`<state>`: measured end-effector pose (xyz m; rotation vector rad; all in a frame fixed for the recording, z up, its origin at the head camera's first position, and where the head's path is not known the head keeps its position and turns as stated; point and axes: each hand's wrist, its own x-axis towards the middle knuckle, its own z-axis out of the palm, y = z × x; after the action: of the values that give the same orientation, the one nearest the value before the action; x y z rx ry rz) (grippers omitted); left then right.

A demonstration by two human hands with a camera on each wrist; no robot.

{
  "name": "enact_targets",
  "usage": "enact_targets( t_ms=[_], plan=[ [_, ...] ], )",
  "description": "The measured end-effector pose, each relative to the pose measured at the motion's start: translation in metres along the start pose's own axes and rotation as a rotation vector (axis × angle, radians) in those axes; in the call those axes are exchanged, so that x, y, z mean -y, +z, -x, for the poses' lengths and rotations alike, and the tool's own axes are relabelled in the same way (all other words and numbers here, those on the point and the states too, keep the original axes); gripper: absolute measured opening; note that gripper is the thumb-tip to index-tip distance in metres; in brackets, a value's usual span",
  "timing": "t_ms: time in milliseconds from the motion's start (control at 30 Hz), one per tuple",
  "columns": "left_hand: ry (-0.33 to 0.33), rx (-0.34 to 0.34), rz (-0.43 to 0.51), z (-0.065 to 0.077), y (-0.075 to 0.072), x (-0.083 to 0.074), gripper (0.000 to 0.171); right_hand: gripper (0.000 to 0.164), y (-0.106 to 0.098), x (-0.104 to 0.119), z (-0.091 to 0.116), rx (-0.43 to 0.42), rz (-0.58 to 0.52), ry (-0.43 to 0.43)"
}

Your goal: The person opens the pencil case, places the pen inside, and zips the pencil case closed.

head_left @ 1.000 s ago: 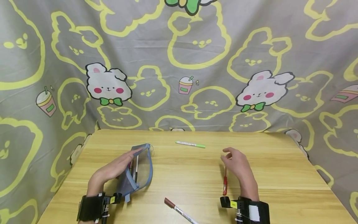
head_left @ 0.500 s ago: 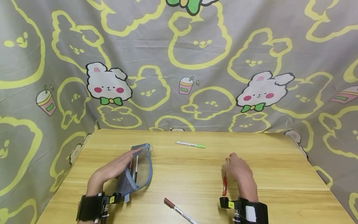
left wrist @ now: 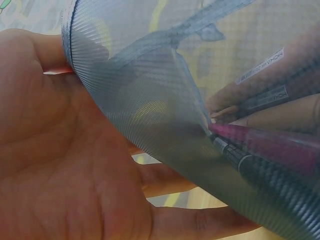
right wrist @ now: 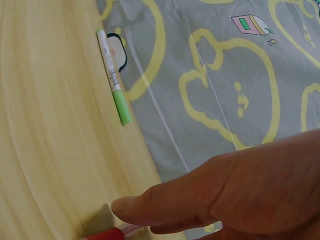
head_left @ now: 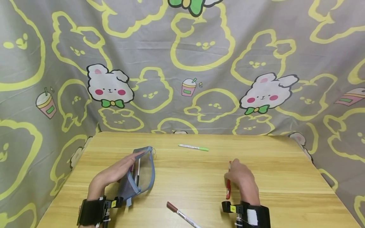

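At table's point(head_left: 285, 177) right; right hand point(head_left: 241, 174) lowered to red pen point(head_left: 228, 189)

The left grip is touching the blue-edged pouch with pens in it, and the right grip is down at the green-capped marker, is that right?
Not quite: the right grip is at the red pen, as the head view shows. The green-capped marker lies apart from it. The left grip does touch the blue-edged pouch with pens in it.

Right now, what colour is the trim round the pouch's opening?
Muted blue: the trim on the pouch shows best in the head view.
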<state>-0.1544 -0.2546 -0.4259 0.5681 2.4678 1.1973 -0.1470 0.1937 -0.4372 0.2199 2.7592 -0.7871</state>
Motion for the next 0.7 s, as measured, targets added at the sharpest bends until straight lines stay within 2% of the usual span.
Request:
enact_targets(
  t_ms=[267,700],
  plan=[
    [-0.003,0.001,-0.004,0.0010,0.0001,0.0007,0.055,0.016,0.0078,0.0013,-0.0032,-0.011,-0.061,0.010],
    [0.035,-0.001,-0.019,0.0003,0.0002,0.0009,0.054,0.007,0.0065,-0.0012,-0.0082,-0.005,-0.062,-0.001]
  ],
)
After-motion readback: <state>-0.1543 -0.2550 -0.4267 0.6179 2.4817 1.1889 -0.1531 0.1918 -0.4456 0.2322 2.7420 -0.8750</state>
